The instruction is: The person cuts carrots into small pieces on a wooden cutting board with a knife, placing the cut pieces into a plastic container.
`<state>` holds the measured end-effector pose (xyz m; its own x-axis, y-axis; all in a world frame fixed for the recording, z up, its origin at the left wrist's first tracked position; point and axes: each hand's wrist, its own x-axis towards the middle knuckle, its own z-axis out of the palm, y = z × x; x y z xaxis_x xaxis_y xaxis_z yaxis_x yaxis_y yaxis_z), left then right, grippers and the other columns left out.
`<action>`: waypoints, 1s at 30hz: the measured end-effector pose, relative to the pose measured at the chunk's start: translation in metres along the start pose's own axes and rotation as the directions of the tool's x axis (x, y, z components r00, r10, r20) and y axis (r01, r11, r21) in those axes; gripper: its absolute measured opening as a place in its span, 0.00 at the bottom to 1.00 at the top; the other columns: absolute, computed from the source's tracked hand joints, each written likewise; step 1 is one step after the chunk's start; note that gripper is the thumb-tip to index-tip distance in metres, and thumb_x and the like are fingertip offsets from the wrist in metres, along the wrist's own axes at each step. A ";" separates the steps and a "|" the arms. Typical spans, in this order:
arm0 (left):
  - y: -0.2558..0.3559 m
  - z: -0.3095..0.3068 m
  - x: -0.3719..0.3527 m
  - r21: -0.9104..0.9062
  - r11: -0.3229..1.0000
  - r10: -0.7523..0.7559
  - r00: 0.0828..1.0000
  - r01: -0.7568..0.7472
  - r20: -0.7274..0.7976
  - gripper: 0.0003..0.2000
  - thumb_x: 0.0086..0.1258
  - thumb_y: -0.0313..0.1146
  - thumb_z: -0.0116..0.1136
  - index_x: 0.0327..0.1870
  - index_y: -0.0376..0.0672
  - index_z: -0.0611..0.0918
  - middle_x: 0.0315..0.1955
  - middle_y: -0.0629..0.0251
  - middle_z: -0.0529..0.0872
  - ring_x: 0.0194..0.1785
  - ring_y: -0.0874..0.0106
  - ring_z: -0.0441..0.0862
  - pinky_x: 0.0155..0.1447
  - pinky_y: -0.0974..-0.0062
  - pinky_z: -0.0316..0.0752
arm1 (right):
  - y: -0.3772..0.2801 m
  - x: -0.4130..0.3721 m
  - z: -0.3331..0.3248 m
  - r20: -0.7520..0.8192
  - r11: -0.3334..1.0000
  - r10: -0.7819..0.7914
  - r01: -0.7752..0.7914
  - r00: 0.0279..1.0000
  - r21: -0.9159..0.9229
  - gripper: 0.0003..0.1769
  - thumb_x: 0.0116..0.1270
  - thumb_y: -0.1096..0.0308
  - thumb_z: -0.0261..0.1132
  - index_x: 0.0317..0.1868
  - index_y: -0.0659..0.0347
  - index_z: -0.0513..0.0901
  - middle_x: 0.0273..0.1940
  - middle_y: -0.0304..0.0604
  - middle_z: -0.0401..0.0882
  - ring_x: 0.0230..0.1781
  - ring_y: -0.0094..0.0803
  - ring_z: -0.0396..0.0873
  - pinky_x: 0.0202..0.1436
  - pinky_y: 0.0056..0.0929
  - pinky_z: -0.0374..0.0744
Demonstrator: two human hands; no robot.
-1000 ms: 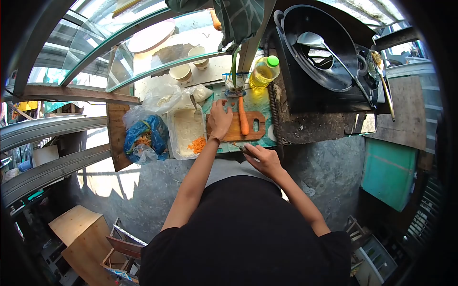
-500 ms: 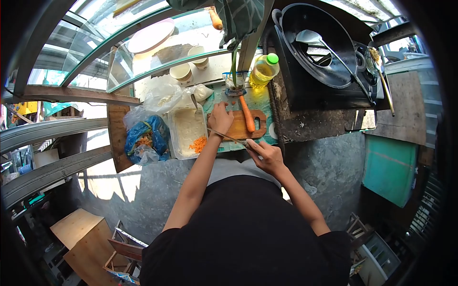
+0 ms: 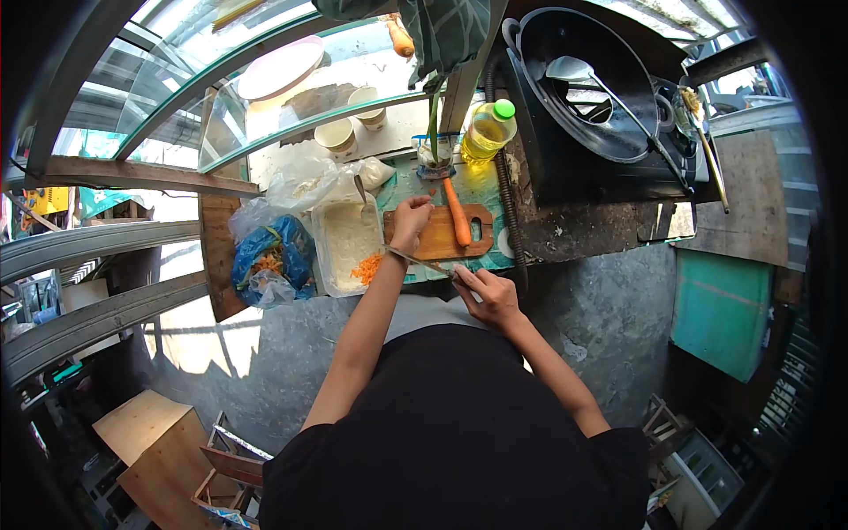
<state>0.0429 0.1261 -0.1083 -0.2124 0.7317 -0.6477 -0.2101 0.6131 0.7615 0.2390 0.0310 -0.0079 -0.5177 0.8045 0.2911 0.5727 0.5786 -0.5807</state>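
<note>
Carrot (image 3: pixel 458 215) lies on the wooden board (image 3: pixel 438 241), far end extending past its edge, presumably for full-length support near the hands. Right hand (image 3: pixel 493 299): grip closed on knife (image 3: pixel 426 263), blade angled toward the left wrist; contact unclear. Left hand (image 3: pixel 412 218): fingers curled over board, contents cannot be told. Container (image 3: pixel 323 265) beside board, likely keeping orange shreds (image 3: pixel 367 268) within reach.
</note>
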 end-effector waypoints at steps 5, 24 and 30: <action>-0.005 0.000 0.009 -0.085 0.995 -0.053 0.998 0.056 0.036 0.13 0.64 0.25 0.59 0.50 0.37 0.80 0.33 0.69 0.83 0.31 0.79 0.77 0.29 0.81 0.68 | 0.009 -0.002 0.009 -0.057 0.990 0.133 -0.136 0.989 -0.043 0.22 0.60 0.69 0.69 0.56 0.55 0.80 0.23 0.40 0.72 0.18 0.36 0.75 0.22 0.32 0.74; 0.004 0.009 -0.004 -0.233 0.953 -0.237 0.958 0.196 -0.163 0.10 0.67 0.33 0.56 0.47 0.43 0.81 0.31 0.68 0.83 0.36 0.78 0.82 0.25 0.79 0.69 | 0.056 -0.021 0.034 -0.183 0.860 0.478 -0.416 0.859 0.294 0.14 0.67 0.64 0.65 0.49 0.61 0.80 0.22 0.43 0.74 0.20 0.32 0.77 0.24 0.33 0.73; -0.014 0.033 -0.016 0.521 0.848 0.183 0.976 -0.095 -0.120 0.20 0.59 0.48 0.67 0.38 0.37 0.83 0.31 0.58 0.87 0.38 0.66 0.85 0.43 0.68 0.79 | 0.084 -0.012 0.038 0.542 -0.093 0.732 -0.728 0.413 0.679 0.20 0.74 0.47 0.54 0.34 0.57 0.72 0.16 0.32 0.63 0.09 0.19 0.57 0.11 0.19 0.57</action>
<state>0.0807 0.1154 -0.1083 -0.3600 0.7904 -0.4957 0.3396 0.6059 0.7194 0.2693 0.0646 -0.0895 -0.1389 0.6830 -0.7171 -0.1082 -0.7302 -0.6746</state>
